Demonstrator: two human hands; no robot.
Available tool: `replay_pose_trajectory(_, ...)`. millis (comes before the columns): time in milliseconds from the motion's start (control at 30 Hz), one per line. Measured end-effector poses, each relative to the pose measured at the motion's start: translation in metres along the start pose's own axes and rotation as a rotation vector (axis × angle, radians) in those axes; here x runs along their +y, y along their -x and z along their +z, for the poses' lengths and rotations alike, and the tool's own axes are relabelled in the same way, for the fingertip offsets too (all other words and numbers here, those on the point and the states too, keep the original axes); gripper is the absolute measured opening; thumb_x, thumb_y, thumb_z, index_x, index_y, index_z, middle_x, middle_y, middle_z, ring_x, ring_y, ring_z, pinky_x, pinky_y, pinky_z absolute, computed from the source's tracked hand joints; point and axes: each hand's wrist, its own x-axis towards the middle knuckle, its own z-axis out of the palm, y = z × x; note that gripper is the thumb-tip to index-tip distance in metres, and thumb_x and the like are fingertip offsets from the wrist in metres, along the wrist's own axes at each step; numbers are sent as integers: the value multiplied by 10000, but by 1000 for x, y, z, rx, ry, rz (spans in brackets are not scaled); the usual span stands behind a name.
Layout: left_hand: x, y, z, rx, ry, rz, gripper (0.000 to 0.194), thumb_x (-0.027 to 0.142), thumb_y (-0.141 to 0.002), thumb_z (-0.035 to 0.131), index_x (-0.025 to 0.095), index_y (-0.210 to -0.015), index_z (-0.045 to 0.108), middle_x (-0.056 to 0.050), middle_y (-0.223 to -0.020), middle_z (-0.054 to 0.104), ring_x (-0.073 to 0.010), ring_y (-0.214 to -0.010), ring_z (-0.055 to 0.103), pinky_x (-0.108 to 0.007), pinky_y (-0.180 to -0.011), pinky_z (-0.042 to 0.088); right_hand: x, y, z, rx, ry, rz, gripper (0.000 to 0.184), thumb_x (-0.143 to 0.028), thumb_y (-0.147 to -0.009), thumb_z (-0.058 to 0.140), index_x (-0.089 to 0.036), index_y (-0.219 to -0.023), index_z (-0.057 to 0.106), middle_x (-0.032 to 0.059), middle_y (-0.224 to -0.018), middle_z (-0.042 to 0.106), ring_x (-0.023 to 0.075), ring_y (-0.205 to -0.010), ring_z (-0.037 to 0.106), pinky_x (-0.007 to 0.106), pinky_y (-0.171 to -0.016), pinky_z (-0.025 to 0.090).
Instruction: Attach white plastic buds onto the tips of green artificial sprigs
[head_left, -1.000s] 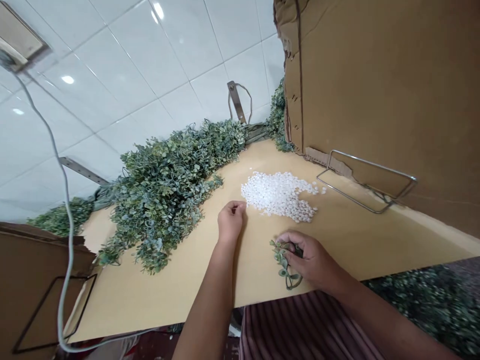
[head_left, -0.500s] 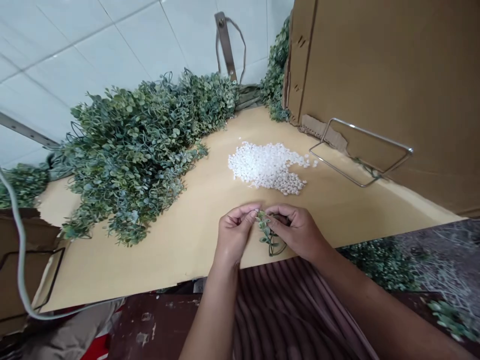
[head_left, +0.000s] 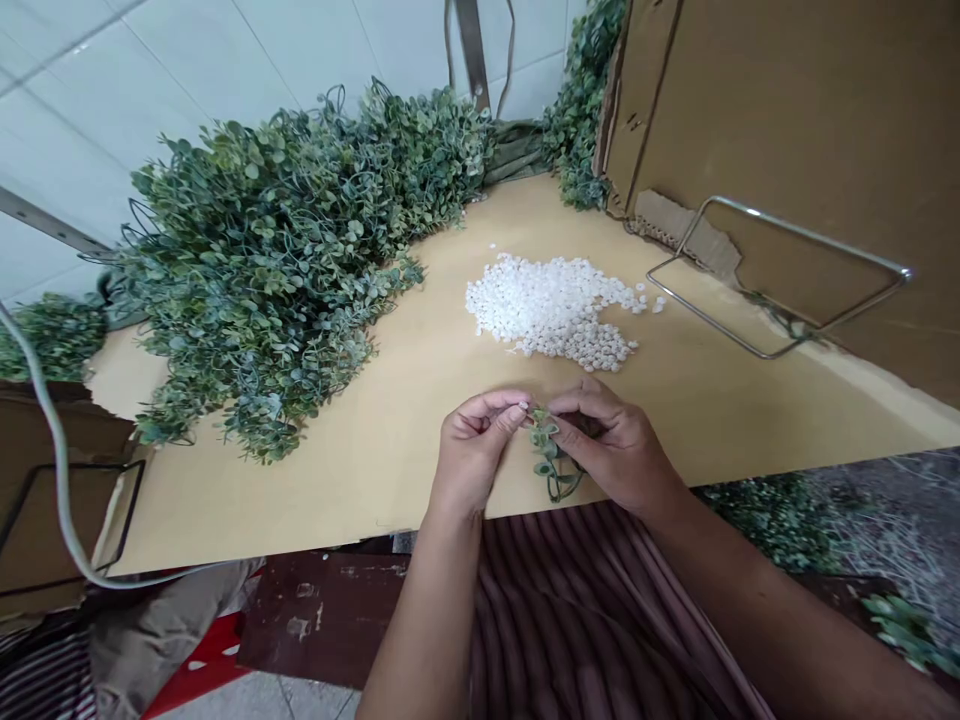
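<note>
Close to the front edge of the board, my left hand (head_left: 476, 445) is closed in a pinch with a small white plastic piece (head_left: 523, 406) at its fingertips. Facing it, my right hand (head_left: 619, 440) grips an artificial leaf sprig (head_left: 547, 455), whose small green leaves and looped stem hang below the fingers. The sprig's tip lies between both hands, right beside the white piece; whether they touch I cannot tell. Beyond my hands lies a heap of small white plastic pieces (head_left: 551, 305). A large pile of green leaf sprigs (head_left: 270, 250) covers the left part of the board.
The tan board (head_left: 352, 480) carries it all. Upright cardboard (head_left: 825, 130) with a metal wire frame (head_left: 772, 215) bounds the right side. A pale cable (head_left: 49, 420) curves at the left. Tiled wall (head_left: 300, 40) stands behind. More greenery (head_left: 780, 520) lies below the right edge.
The view has shifted, so the heap and pile appear higher. My left fingertips and the sprig's tip are slightly farther apart, and the white piece shows more plainly.
</note>
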Motion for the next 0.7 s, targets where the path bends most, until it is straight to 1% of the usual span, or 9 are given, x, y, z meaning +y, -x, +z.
replay_pose_trajectory(133,-1,0,1,5,-9,6,190,275,-526,830,193,-669,735,17,-658,717,-62,-607,610,-158,-637,489,3,3,1,28,11,-57,66,-164,-753,593,-200,-722,640,30,-777,559,138,-747,570,254,-652,476)
replay_pose_trajectory(300,0,2,5,-7,-14,11,178,268,-525,830,191,-653,735,13,-642,715,-69,-590,609,-174,-630,499,2,5,2,-6,18,-132,76,-139,-789,573,-202,-779,614,29,-776,585,139,-757,585,262,-680,486)
replay_pose_trajectory(400,-1,2,5,-17,-10,4,170,269,-533,826,194,-656,735,20,-628,711,-61,-576,607,-162,-621,500,-1,5,2,-45,5,-121,68,-155,-817,549,-200,-783,589,20,-755,583,130,-726,574,253,-664,482)
replay_pose_trajectory(533,-5,-1,2,-2,15,23,160,268,-560,814,193,-677,735,19,-622,705,-56,-579,610,-150,-623,502,-2,4,1,-70,5,-56,80,-191,-825,536,-192,-749,563,12,-712,568,127,-675,558,251,-636,471)
replay_pose_trajectory(600,-5,1,-1,31,31,80,137,266,-609,788,199,-715,735,17,-635,703,-57,-579,612,-154,-621,506,-1,3,2,-53,15,-24,67,-198,-815,538,-190,-754,565,10,-700,569,129,-657,558,252,-613,465)
replay_pose_trajectory(633,-4,4,-2,52,29,139,110,257,-645,765,206,-737,733,19,-643,701,-57,-583,613,-155,-622,507,0,3,3,-32,22,-9,56,-197,-807,541,-189,-759,568,10,-697,571,132,-656,561,254,-609,463)
replay_pose_trajectory(700,1,15,0,65,-46,319,59,203,-718,705,219,-771,725,21,-671,698,-63,-619,621,-163,-639,511,2,3,4,27,38,15,34,-192,-787,549,-188,-759,570,10,-695,572,139,-664,568,260,-611,462)
